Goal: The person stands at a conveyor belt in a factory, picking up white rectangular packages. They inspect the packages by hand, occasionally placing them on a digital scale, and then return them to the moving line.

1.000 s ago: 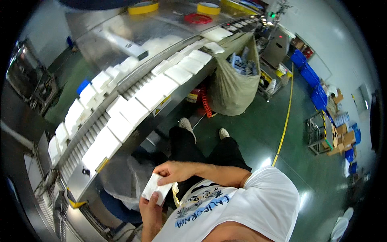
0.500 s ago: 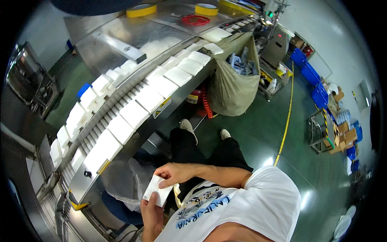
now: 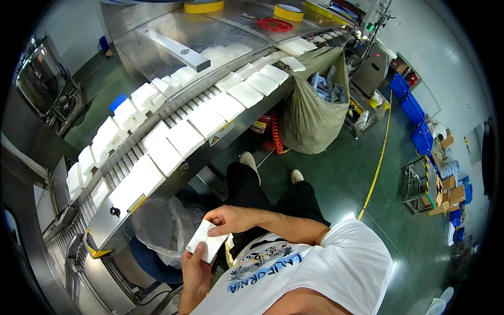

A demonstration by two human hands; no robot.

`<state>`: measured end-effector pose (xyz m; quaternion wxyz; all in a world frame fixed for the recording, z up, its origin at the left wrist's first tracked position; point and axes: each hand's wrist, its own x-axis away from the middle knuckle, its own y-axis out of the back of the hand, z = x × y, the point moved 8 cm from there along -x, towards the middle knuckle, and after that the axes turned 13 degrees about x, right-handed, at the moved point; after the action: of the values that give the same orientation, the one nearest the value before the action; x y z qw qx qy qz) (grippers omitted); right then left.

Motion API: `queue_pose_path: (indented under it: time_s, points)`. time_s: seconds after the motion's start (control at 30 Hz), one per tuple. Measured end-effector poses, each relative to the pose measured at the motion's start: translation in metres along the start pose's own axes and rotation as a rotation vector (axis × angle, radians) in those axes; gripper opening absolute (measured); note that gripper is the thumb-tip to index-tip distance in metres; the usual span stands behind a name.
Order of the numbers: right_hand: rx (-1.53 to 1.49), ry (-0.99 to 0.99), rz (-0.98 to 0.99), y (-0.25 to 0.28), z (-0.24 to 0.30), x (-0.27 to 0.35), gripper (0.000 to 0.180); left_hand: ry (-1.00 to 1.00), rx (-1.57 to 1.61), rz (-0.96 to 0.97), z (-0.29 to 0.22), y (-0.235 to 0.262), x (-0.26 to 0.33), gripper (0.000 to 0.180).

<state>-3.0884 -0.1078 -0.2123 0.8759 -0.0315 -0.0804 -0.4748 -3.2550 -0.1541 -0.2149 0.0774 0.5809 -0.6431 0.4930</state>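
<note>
Both hands hold a small white pack (image 3: 206,242) close to the belly. The left hand (image 3: 195,273) grips it from below, and the right hand (image 3: 231,219) pinches its top edge. Just past the hands is a clear plastic bag (image 3: 165,226), under a long metal belt (image 3: 205,152). Rows of white packs (image 3: 181,137) lie on the belt. Since a second ago, those packs have slid along, and the hands have stayed put. Farther off, right of the hands, a big sack (image 3: 310,113) hangs open with blue and white scraps inside.
</note>
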Motion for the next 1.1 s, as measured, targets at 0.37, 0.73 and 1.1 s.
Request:
queue_pose_path:
  time_s: [0.37,0.73,1.1]
  points:
    - [0.007,-0.008,0.007,0.0005,-0.0003,0.0004,0.038,0.021,-0.009,0.003,-0.0007,-0.0028,0.0022,0.042]
    - [-0.013,-0.110,0.053,0.0008,0.0010,0.0003,0.038,0.002,-0.015,0.032,-0.0038,-0.0045,0.0018,0.041]
    - [-0.078,-0.097,0.044,-0.0028,-0.0042,-0.0005,0.037,-0.021,0.091,0.016,-0.0047,0.0008,-0.0008,0.040]
